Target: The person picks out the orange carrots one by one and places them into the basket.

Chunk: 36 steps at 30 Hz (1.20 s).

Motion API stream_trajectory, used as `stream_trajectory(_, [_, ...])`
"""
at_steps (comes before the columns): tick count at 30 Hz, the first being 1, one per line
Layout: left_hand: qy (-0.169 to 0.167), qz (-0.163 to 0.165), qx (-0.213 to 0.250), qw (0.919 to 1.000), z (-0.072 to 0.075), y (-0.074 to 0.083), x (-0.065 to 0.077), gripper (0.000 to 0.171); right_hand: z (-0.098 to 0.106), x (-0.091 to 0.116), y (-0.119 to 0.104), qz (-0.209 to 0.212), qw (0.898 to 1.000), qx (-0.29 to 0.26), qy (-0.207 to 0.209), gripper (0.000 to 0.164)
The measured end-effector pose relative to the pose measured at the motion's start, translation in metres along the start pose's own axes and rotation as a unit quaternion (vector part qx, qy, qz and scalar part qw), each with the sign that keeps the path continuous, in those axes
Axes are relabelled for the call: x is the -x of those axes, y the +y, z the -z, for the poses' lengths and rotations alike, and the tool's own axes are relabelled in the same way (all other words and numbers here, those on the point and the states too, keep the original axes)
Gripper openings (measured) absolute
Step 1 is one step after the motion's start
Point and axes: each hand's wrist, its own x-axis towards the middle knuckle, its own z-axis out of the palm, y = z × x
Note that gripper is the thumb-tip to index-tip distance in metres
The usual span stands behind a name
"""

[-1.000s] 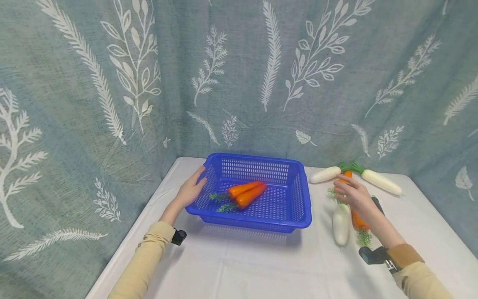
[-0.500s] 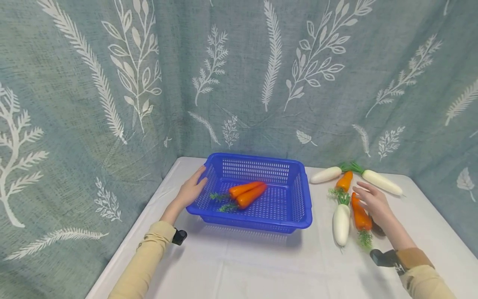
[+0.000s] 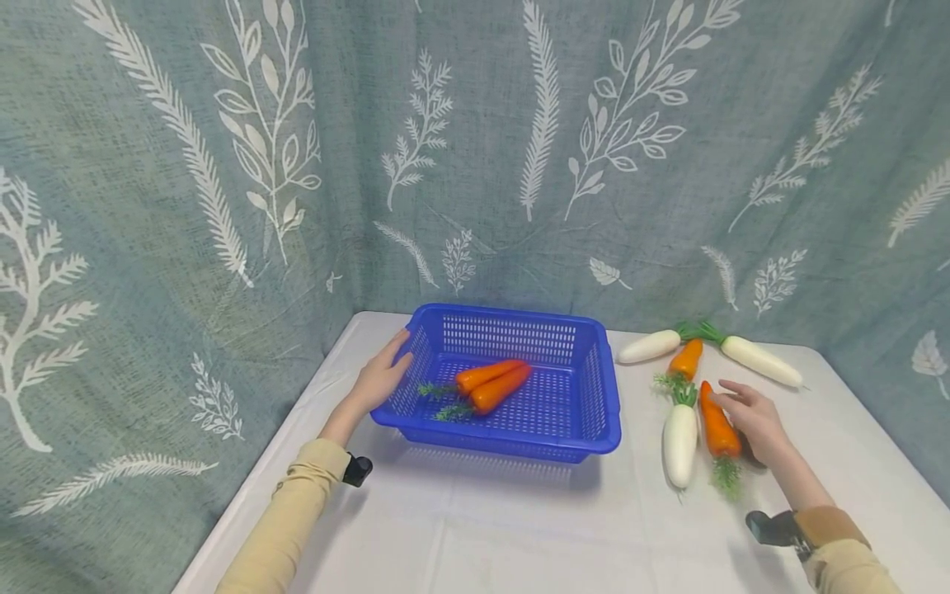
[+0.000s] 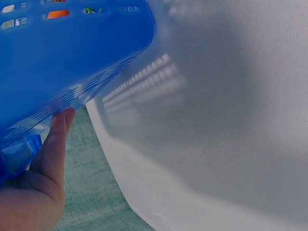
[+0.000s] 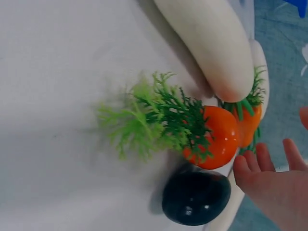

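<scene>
My left hand (image 3: 380, 381) is at the left rim of a blue basket (image 3: 512, 454). In the left wrist view its straight fingers (image 4: 60, 126) lie against the outside wall. Two carrots (image 3: 500, 388) with green tops lie inside the basket. On the right, my right hand (image 3: 753, 417) hovers beside a carrot (image 3: 718, 425), fingers loosely bent and holding nothing. A dark glossy eggplant (image 5: 197, 197) lies beside that carrot, mostly hidden under the hand in the head view. To the carrot's left is a white radish (image 3: 679, 445).
Farther back on the white-covered table (image 3: 475, 528) lie another carrot (image 3: 686, 359) and two more white radishes, one to the left (image 3: 648, 347) and one to the right (image 3: 760, 361). A leaf-patterned curtain (image 3: 490, 165) stands behind the table and along its sides.
My right hand has moved right and slightly nearer, uncovering the far carrot and most of the near one. The left hand and basket stay where they were.
</scene>
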Motion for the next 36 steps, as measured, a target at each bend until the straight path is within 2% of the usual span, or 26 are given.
stream_trajectory(4, [-0.001, 0.002, -0.002, 1.0, 0.0, 0.0, 0.0, 0.053, -0.007, 0.015, -0.007, 0.012, 0.999, 0.029, -0.003, 0.063])
stream_trajectory(11, [-0.001, -0.001, -0.002, 1.0, 0.0, -0.001, -0.001, 0.053, -0.012, 0.014, -0.001, -0.002, 0.999, 0.041, 0.017, 0.062])
stream_trajectory(18, [0.001, -0.002, 0.0, 1.0, 0.001, -0.003, -0.002, 0.052, -0.02, 0.016, 0.0, 0.015, 0.998, 0.059, 0.035, 0.058])
stream_trajectory(25, [-0.002, -0.004, 0.0, 1.0, 0.0, -0.003, -0.001, 0.053, -0.028, 0.018, 0.003, 0.005, 0.995, 0.094, 0.033, 0.054])
stream_trajectory(36, [0.0, 0.0, 0.0, 1.0, 0.002, -0.002, 0.0, 0.053, -0.035, 0.018, 0.01, -0.015, 0.997, 0.061, 0.049, 0.052])
